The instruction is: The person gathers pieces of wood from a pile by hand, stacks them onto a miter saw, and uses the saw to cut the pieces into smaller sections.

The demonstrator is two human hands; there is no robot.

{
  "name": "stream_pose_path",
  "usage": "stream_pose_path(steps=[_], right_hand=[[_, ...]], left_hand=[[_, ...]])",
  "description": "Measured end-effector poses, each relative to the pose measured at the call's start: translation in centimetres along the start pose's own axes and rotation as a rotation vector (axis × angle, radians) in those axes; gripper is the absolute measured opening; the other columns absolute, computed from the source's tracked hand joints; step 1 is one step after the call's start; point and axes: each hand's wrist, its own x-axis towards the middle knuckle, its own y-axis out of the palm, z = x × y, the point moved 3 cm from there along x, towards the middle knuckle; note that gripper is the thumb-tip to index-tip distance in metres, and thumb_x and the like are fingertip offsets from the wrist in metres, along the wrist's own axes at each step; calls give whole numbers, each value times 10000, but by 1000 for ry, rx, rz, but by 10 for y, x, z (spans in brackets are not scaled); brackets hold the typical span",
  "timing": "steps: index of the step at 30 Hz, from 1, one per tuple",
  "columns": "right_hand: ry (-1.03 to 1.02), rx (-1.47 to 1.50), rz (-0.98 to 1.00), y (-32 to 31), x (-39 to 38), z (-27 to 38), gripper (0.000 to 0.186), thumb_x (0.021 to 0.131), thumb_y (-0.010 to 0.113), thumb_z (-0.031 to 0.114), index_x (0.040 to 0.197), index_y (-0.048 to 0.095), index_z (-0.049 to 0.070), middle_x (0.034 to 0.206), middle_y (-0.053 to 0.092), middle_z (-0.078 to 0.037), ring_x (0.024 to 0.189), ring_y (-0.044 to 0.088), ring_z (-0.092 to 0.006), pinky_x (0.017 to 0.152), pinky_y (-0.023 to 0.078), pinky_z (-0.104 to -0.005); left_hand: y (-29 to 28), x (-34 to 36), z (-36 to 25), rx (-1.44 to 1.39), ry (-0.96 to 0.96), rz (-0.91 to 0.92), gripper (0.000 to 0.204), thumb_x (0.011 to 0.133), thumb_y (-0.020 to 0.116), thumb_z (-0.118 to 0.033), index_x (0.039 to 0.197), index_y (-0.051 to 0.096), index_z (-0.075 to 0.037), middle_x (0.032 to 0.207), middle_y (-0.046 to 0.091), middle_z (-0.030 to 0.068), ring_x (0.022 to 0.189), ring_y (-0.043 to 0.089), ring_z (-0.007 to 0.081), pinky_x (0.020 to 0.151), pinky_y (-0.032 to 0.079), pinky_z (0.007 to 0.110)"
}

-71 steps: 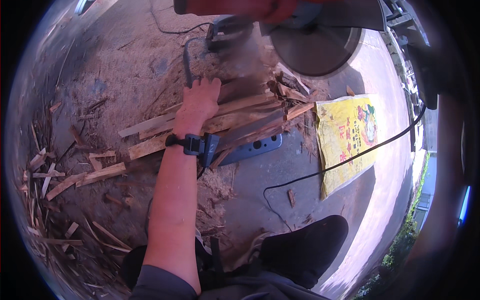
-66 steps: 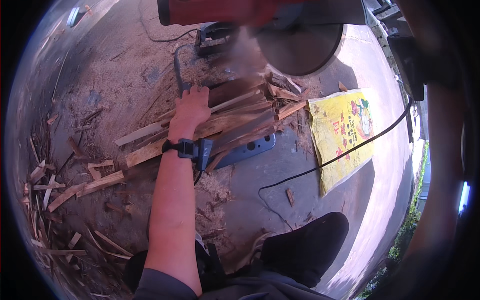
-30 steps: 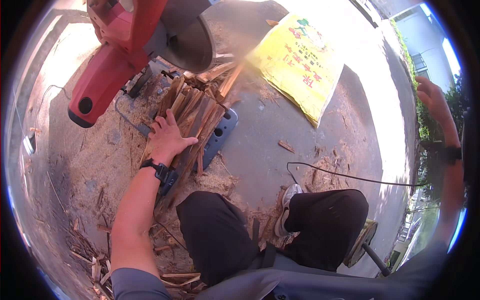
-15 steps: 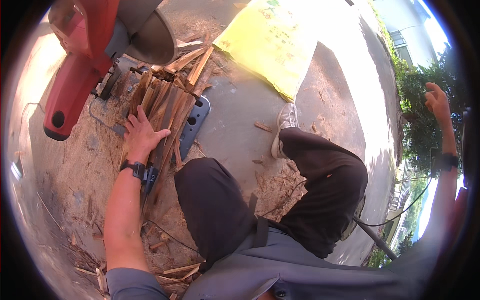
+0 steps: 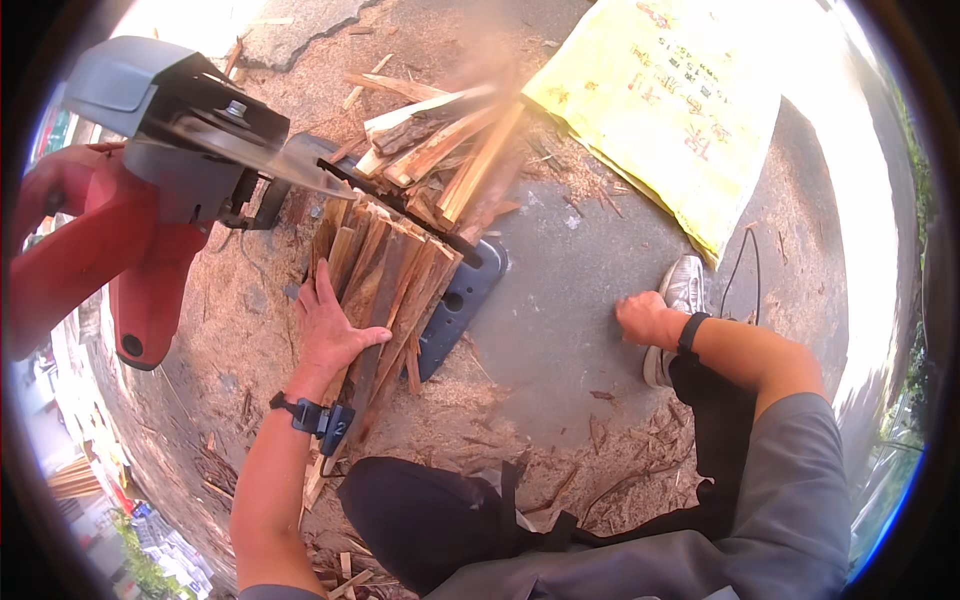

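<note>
Head view shows you with the left hand (image 5: 330, 325) laid on a wood bundle (image 5: 390, 270), fingers spread and the thumb stretched to the right across the sticks, so the palm seems to press on them rather than to grip around them. The wood bundle lies left of the middle of the scene, over the blue-grey saw base (image 5: 470, 285), with its rather even ends turned to the far side. Just beyond these ends are loose pieces (image 5: 420, 140), fanned toward the far right. On the left stands the red and grey saw (image 5: 165, 190); its blade (image 5: 260, 155) looks raised and blurred, so it cannot be told for sure whether it turns. Your right hand (image 5: 645, 318) is well apart from the wood, curled into a fist near the white shoe (image 5: 685, 285); whether something is inside it, one cannot tell. By judgement, the step in hand is to steady the sticks between cuts at the saw. The next move probably calls for your left palm to hold them level and together, its fingertips clear of the blade, and for the loose pieces to be touched only when the blade is surely at rest
</note>
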Motion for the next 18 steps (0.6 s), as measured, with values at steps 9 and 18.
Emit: stream_pose_path(steps=[9,18], right_hand=[[136,241,-206,-6,11,-97,191,732,603,183,852,579,36,752,649,-198,711,639,-400,641,516,-494],[302,348,-729,-228,-39,-174,525,792,706,219,1229,484,34,1051,591,-220,1007,578,-386,858,471,-444]], left_hand=[[7,0,2,-34,39,-43,1372,459,924,-374,1479,67,-44,1346,311,275,1257,301,442,1094,254,498],[-7,2,-3,100,-26,41,1353,501,888,-484,1489,74,-45,1384,297,281,1271,313,457,1101,247,506]])
